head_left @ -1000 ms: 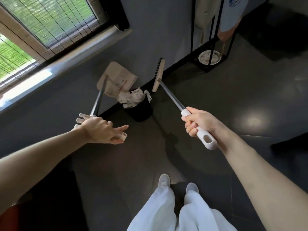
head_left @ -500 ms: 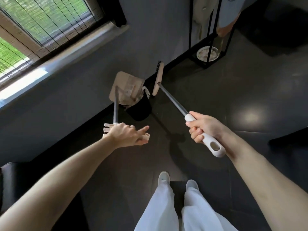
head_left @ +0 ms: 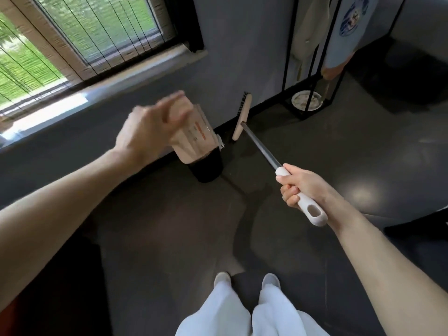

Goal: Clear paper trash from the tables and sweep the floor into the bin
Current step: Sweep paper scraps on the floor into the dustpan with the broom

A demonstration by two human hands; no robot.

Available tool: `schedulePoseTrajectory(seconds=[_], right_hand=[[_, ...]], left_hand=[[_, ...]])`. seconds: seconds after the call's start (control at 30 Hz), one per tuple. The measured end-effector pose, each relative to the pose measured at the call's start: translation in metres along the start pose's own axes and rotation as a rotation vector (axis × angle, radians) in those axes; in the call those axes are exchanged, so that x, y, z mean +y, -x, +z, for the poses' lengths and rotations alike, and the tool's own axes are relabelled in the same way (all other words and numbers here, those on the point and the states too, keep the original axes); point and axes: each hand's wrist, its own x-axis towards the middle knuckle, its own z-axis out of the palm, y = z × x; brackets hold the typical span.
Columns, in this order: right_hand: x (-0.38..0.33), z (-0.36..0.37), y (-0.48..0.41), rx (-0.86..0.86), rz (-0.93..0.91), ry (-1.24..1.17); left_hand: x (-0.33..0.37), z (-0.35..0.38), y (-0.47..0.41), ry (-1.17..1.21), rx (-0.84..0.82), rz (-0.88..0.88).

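Note:
My left hand (head_left: 148, 127), blurred by motion, is raised in front of the beige dustpan (head_left: 194, 139) and hides its handle, which it seems to grip. The pan is tipped over the black bin (head_left: 208, 168) by the wall, covering the bin's mouth. A scrap of white paper (head_left: 221, 145) pokes out at the bin's rim. My right hand (head_left: 303, 185) grips the white handle of the broom (head_left: 263, 147). Its beige head (head_left: 242, 117) stands on end against the wall, right of the bin.
A black metal rack (head_left: 288, 57) with hanging cloths stands at the back right, a white dish (head_left: 306, 100) at its foot. The window sill (head_left: 135, 73) runs along the left wall. A dark seat (head_left: 55, 287) is at lower left. My feet (head_left: 247, 280) stand on the dark floor.
My left hand has swung the dustpan right and up, tipping it over the bin, so the paper heap in the bin is now covered. The broom has barely moved.

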Motion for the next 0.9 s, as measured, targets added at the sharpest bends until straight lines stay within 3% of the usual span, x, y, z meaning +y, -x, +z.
schedulePoseTrajectory(seconds=[0.07,0.13,0.47,0.9], right_hand=[[0.005,-0.002,0.011,0.014,-0.018,0.007],[0.012,-0.002,0.023,0.044,-0.04,0.003],[0.127,0.0,0.104,0.328,-0.077,-0.182],[0.36,-0.04,0.29,0.821,-0.077,-0.695]], left_hand=[[0.007,-0.017,-0.015,0.317,0.098,-0.114],[0.009,-0.023,-0.022,0.411,0.084,-0.099],[0.036,0.095,0.048,0.434,-0.549,0.306],[0.196,0.178,0.272,0.495,-1.18,0.795]])
